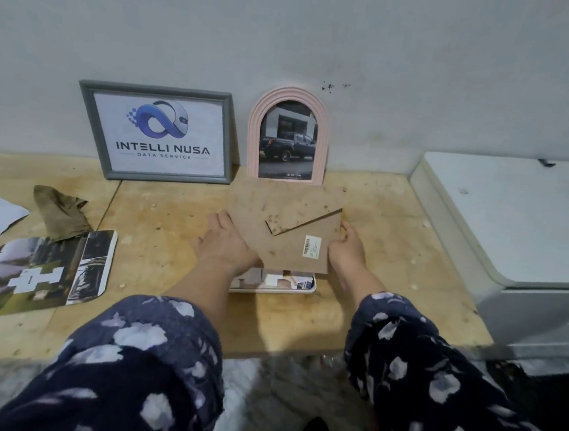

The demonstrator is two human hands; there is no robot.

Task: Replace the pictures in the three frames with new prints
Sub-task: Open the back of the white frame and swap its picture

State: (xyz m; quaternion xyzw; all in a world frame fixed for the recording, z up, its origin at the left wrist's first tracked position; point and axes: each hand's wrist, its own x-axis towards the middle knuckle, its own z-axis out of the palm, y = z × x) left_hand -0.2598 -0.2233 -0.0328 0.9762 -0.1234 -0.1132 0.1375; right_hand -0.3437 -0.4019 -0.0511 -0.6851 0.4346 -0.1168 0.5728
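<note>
Both hands hold flat brown fibreboard backing [286,222] w/ slanted cut.

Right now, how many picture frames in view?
3: grey frame leaning on the wall, pink arched frame beside it, white frame flat on the table, mostly hidden under the backing board.
</note>
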